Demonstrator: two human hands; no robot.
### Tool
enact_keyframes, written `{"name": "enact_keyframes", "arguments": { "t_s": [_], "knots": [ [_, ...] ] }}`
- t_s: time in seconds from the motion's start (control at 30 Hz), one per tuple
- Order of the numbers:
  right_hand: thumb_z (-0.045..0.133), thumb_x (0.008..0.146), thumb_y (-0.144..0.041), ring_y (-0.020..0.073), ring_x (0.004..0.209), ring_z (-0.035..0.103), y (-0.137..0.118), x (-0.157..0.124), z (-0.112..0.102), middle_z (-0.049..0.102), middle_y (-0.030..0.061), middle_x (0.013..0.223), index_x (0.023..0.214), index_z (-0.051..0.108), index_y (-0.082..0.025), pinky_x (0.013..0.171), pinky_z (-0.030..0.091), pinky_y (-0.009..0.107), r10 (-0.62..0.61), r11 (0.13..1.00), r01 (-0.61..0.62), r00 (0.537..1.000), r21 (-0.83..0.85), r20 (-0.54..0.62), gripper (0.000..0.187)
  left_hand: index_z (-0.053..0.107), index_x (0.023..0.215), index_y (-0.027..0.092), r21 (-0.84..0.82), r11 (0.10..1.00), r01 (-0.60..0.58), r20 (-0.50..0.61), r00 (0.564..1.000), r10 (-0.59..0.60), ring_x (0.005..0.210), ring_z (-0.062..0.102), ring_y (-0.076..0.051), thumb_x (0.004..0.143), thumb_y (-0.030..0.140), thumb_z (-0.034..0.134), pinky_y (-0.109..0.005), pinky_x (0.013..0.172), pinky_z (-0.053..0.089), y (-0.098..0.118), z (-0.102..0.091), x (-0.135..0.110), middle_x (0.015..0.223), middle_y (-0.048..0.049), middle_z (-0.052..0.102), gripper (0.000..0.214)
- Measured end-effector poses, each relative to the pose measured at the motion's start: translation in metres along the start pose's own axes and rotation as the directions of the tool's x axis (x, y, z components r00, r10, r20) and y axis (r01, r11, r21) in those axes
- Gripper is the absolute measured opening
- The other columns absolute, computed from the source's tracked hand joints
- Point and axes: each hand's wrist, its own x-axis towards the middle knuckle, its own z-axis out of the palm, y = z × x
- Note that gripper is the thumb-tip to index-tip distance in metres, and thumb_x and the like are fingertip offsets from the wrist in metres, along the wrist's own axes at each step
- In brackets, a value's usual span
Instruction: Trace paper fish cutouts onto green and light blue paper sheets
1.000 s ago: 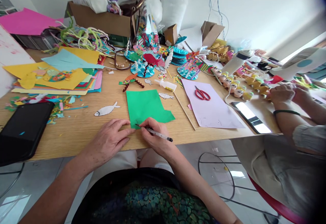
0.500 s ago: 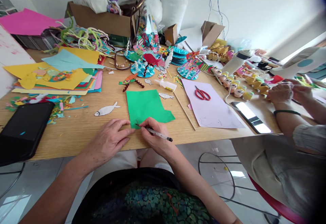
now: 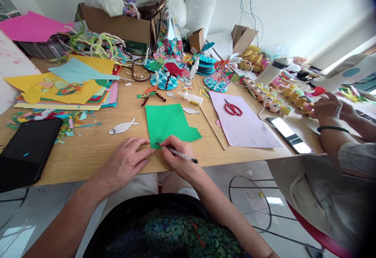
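Marking the bright green paper sheet (image 3: 166, 119) on the wooden worktop (image 3: 88, 152) seems barely begun: only faint dark lines show near its bottom edge. There the right hand (image 3: 176, 163) grips a clear, black-ended pen (image 3: 183, 156); the left hand (image 3: 126, 157), loosely spread, holding nothing, rests at the sheet's lower-left corner. Left of the sheet lies a white paper fish (image 3: 123, 126), already cut out.

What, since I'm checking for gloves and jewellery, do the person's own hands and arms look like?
The left hand and right hand are bare, with no gloves, rings or wristbands showing. No sleeves cover the visible forearms. The dark top has a green-blue scale-like pattern with reddish marks.
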Motion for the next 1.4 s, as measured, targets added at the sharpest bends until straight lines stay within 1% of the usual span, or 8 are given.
{"name": "enact_keyframes", "arguments": {
  "t_s": [0.3,0.43,0.8,1.0,1.4],
  "knots": [
    [0.048,0.076,-0.019,0.0086,0.051,0.048,0.0010,-0.0007,0.0001,0.059,-0.0034,0.062,0.077,0.059,-0.020,0.051,0.034,0.019,-0.019,1.000,0.019,1.000,0.004,0.009,0.012,0.062,0.114,0.026,0.004,1.000,-0.009,-0.001,1.000,0.009,0.106,0.048,-0.023,0.092,0.026,0.040,-0.042,0.089,0.044,-0.0006,0.0007,-0.0001,0.114,-0.0082,0.053,0.030],
    [0.048,0.076,-0.020,0.0087,0.051,0.048,0.0022,-0.0008,0.0007,0.058,-0.0035,0.061,0.077,0.059,-0.019,0.052,0.034,0.019,-0.018,1.000,0.018,1.000,0.014,-0.005,0.011,0.062,0.113,0.026,0.005,1.000,-0.007,-0.001,1.000,0.007,0.105,0.048,-0.023,0.092,0.025,0.040,-0.042,0.089,0.044,-0.0001,0.0004,0.0000,0.114,-0.0083,0.053,0.030],
    [0.047,0.076,-0.019,0.0083,0.051,0.047,-0.0007,-0.0001,-0.0002,0.057,-0.0036,0.061,0.076,0.058,-0.019,0.052,0.034,0.018,-0.024,0.999,0.024,1.000,0.031,0.000,0.011,0.060,0.116,0.026,-0.004,1.000,-0.011,0.011,1.000,0.011,0.106,0.046,-0.024,0.092,0.024,0.040,-0.043,0.090,0.043,-0.0005,0.0001,-0.0003,0.115,-0.0085,0.051,0.031],
    [0.048,0.075,-0.018,0.0080,0.051,0.047,0.0018,0.0003,0.0010,0.057,-0.0038,0.061,0.075,0.058,-0.019,0.051,0.034,0.018,-0.041,0.999,0.041,0.999,0.036,-0.015,0.010,0.062,0.113,0.023,0.013,1.000,-0.016,0.016,1.000,0.015,0.106,0.047,-0.024,0.093,0.025,0.040,-0.043,0.089,0.043,-0.0002,0.0000,-0.0004,0.115,-0.0095,0.051,0.030],
    [0.047,0.076,-0.019,0.0087,0.052,0.048,0.0015,-0.0002,0.0014,0.058,-0.0033,0.061,0.076,0.058,-0.019,0.052,0.034,0.019,-0.021,1.000,0.021,1.000,0.016,-0.014,0.011,0.062,0.113,0.024,0.014,1.000,-0.015,0.014,1.000,0.015,0.106,0.047,-0.024,0.093,0.025,0.039,-0.044,0.089,0.043,-0.0001,0.0004,-0.0005,0.115,-0.0094,0.052,0.030]
  ]
}}
